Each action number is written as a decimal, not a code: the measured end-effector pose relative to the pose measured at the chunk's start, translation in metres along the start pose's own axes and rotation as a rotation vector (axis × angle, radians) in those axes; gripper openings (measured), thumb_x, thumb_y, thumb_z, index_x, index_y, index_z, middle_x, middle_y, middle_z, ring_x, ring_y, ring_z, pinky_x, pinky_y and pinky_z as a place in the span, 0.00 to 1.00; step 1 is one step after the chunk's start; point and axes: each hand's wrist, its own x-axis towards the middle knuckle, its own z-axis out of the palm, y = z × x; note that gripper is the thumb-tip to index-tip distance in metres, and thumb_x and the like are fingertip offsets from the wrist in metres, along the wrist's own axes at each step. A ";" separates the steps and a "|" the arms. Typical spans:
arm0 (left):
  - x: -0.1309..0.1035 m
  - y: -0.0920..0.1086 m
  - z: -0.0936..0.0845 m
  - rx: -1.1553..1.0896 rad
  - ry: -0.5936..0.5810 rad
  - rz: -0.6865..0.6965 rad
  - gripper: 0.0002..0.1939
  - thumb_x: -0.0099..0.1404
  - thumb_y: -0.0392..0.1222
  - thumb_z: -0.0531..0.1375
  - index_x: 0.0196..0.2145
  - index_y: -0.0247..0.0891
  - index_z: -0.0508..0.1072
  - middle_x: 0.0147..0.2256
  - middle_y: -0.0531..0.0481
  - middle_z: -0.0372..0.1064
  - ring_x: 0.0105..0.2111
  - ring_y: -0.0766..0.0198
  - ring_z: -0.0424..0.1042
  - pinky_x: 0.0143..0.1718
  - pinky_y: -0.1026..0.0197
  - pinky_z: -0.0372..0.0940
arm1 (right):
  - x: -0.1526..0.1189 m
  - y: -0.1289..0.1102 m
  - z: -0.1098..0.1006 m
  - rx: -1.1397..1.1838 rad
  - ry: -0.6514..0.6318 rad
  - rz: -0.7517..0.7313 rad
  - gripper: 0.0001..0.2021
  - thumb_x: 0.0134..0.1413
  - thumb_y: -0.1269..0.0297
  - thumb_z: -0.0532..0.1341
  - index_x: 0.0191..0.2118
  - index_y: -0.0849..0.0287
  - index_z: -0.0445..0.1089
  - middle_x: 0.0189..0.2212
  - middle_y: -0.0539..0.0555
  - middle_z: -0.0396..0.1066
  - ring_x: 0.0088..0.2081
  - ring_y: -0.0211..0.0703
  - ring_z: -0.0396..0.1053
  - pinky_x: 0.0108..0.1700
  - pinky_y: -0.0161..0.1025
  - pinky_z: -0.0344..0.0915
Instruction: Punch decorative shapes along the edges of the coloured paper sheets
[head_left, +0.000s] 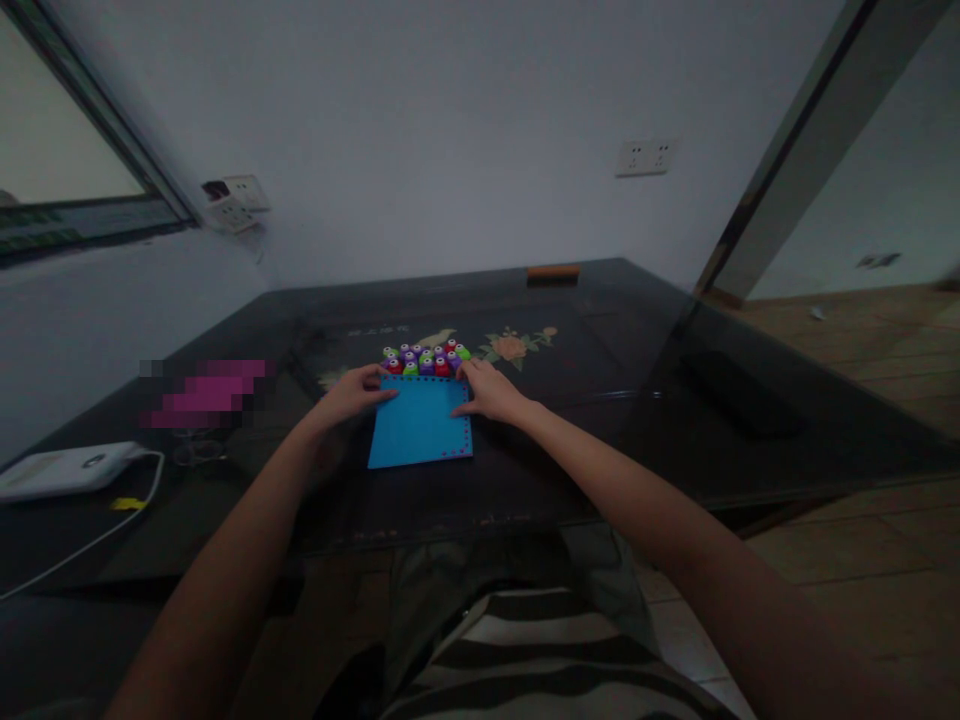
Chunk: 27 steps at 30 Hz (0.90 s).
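Note:
A blue sheet of paper (420,425) with a row of small dark marks along its top and right edges, and a few at the bottom right, is on the dark table. My left hand (354,392) grips its upper left corner, thumb on top. At the upper right corner my right hand (491,390) holds the sheet, thumb over the marked edge and fingers close to the stamps. Just behind the sheet stand several small toy stamps (426,360) in purple, green and red, packed together. How far my fingers reach under the paper is hidden.
A pink item (217,392), partly pixelated, lies at the left. Nearer is a white power strip (75,470) with its cable and a yellow scrap (129,504). An orange-and-black object (553,276) sits at the back edge, and a dark flat object (739,395) at the right.

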 end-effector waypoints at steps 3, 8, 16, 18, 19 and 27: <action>-0.002 0.004 -0.001 -0.084 0.051 -0.016 0.23 0.44 0.53 0.67 0.33 0.37 0.68 0.30 0.52 0.72 0.31 0.59 0.73 0.33 0.59 0.68 | 0.000 0.002 -0.001 0.092 0.045 0.008 0.29 0.36 0.53 0.70 0.43 0.62 0.63 0.42 0.61 0.66 0.44 0.53 0.64 0.42 0.46 0.62; -0.006 0.011 0.001 -0.236 0.130 0.013 0.22 0.45 0.53 0.68 0.34 0.37 0.70 0.34 0.50 0.73 0.34 0.60 0.73 0.38 0.59 0.68 | 0.003 0.006 -0.006 0.556 0.116 0.177 0.20 0.42 0.62 0.68 0.41 0.61 0.62 0.32 0.52 0.67 0.32 0.40 0.66 0.34 0.37 0.61; -0.007 0.018 0.020 -0.400 0.197 0.085 0.22 0.50 0.53 0.66 0.38 0.36 0.70 0.38 0.46 0.73 0.37 0.57 0.73 0.38 0.58 0.69 | 0.000 0.009 -0.018 0.917 0.052 0.260 0.15 0.45 0.63 0.64 0.20 0.59 0.57 0.15 0.42 0.55 0.19 0.30 0.52 0.23 0.33 0.47; -0.010 0.021 0.026 -0.482 0.167 0.062 0.23 0.50 0.52 0.65 0.41 0.37 0.70 0.41 0.45 0.73 0.38 0.57 0.73 0.38 0.56 0.70 | 0.000 0.009 -0.021 0.962 0.076 0.260 0.14 0.44 0.62 0.65 0.20 0.59 0.58 0.15 0.42 0.55 0.19 0.30 0.52 0.23 0.33 0.47; -0.011 0.023 0.028 -0.510 0.142 0.034 0.23 0.51 0.51 0.65 0.42 0.37 0.70 0.41 0.44 0.73 0.38 0.56 0.73 0.39 0.56 0.70 | 0.000 0.009 -0.023 0.973 0.089 0.254 0.14 0.44 0.62 0.65 0.20 0.59 0.58 0.15 0.42 0.55 0.19 0.30 0.52 0.24 0.33 0.47; -0.028 0.033 0.039 -0.442 -0.126 -0.091 0.29 0.46 0.50 0.69 0.45 0.37 0.69 0.40 0.42 0.74 0.37 0.52 0.74 0.37 0.53 0.71 | 0.001 0.012 -0.040 0.985 0.237 0.221 0.12 0.43 0.60 0.65 0.23 0.60 0.62 0.18 0.44 0.59 0.23 0.33 0.56 0.27 0.34 0.54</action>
